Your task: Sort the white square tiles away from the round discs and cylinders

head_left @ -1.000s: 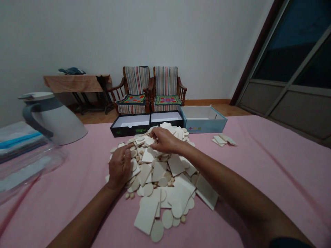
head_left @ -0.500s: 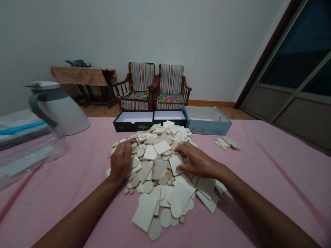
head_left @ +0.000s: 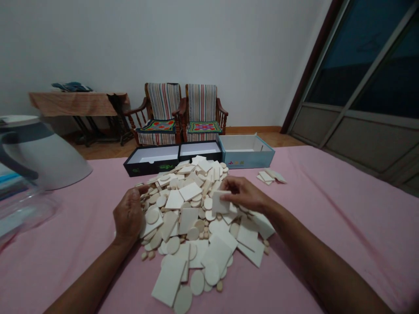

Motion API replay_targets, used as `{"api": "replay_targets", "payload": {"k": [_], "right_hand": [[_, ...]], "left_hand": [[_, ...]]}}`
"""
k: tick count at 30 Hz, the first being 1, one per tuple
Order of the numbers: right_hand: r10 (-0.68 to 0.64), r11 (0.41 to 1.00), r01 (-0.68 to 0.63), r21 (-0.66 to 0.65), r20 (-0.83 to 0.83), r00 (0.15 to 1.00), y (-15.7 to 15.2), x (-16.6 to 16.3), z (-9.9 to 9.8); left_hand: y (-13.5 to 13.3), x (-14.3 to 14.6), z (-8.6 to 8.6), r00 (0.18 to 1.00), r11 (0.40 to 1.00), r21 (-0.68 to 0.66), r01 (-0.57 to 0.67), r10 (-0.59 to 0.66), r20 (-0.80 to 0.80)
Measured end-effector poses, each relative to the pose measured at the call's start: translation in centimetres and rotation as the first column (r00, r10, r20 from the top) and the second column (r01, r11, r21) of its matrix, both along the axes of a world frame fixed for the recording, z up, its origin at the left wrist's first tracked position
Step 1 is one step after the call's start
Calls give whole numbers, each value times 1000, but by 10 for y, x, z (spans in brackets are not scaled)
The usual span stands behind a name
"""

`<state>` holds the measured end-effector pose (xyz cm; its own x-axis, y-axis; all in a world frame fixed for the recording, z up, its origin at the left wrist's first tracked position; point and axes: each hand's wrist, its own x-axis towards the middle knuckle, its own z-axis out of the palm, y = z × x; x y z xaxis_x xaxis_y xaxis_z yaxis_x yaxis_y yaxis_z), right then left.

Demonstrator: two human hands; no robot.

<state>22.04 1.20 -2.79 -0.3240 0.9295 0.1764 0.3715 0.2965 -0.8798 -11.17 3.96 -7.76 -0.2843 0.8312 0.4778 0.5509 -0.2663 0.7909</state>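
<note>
A heap of pale, wood-like pieces (head_left: 189, 219) spreads over the middle of the pink cloth: flat squares, rectangles, discs and small blocks. My right hand (head_left: 246, 192) pinches one square piece (head_left: 220, 203) between thumb and fingers, tilted up at the heap's right side. At the left edge of the heap rests my left hand (head_left: 128, 214), open, its fingers stretched along the pieces and partly hidden. Several flat pieces (head_left: 271, 175) lie in a small separate group to the right, beyond my right hand.
Behind the heap stand two black open boxes, one left (head_left: 147, 168) and one middle (head_left: 200, 146), with a light blue open box (head_left: 250, 162) beside them. On the left are a white and grey jug (head_left: 57, 157) and clear plastic packaging (head_left: 32, 216). Two chairs (head_left: 163, 102) stand beyond.
My right hand has taken hold of a square piece and tilted it up from the heap. My left hand stays at the heap's left edge. The view has turned rightward.
</note>
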Motion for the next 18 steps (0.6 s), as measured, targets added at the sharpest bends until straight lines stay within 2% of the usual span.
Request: {"api": "replay_targets", "payload": {"k": [2,3,4,6,8,9,12,13,14,15,16,18], "right_hand": [[-257,965,261,23,-110,960,16,32,-7],[-417,904,426,45,-132,899,23,51,-12],[-575,809,585,47,-140,806,30,69,-17],[-823,555,831,26,-130,553,40,103,-29],[-902,413,910,29,-122,413,43,128,-39],[-925,360,932,40,-117,362,43,136,-42],[-956,261,960,96,-111,271,41,141,-47],[-954,267,957,117,-111,280,41,136,-47],[-937,313,939,142,-112,330,40,129,-46],[-902,397,902,170,-109,418,40,118,-45],[-842,505,839,201,-101,530,39,106,-43],[-644,728,634,262,-57,763,35,75,-38]], "left_hand": [[0,0,0,1000,1000,-12,-3,3,-5],[0,0,1,1000,1000,-13,-7,7,-9],[0,0,1,1000,1000,-12,-9,9,-11],[-1,0,1,1000,1000,-10,-6,6,-8],[0,0,1,1000,1000,-10,1,-1,1],[0,0,1,1000,1000,-9,3,-2,6],[0,0,0,1000,1000,4,12,-12,14],[0,0,0,1000,1000,4,17,-17,15],[0,0,0,1000,1000,2,18,-18,15],[0,0,0,1000,1000,-2,17,-17,12],[0,0,-1,1000,1000,-5,13,-12,9],[0,-1,-1,1000,1000,-3,5,-5,7]]}}
